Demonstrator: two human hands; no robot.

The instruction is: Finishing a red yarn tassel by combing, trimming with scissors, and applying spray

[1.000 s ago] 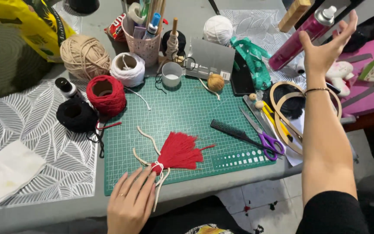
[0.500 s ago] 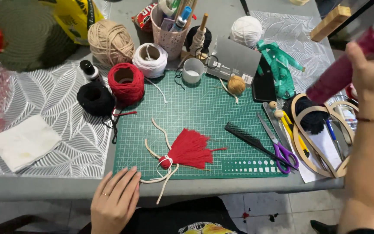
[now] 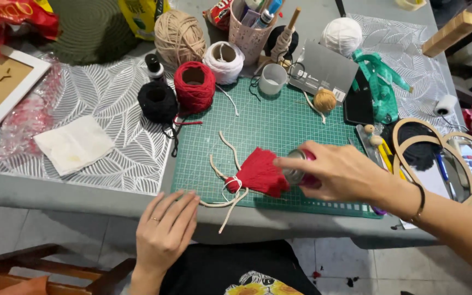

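A pink spray can [image 3: 300,173] is being gripped in the right hand [image 3: 341,176], nozzle end aimed at the red tassel [image 3: 259,172] lying centre-frame on the green cutting mat [image 3: 279,117] — close range, so spray is being kept on the fringe. The left hand [image 3: 165,229] is being rested flat and empty at the table edge [image 3: 72,188], lower centre — clear of the can.

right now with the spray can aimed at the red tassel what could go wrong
1. The right hand holds the spray can almost against the red tassel, so spray could soak one spot or blow the fringe apart.
2. The left hand rests off the tassel at the table edge, so nothing pins it; it may slide.
3. Overspray could land on the green cutting mat and the red yarn spool.
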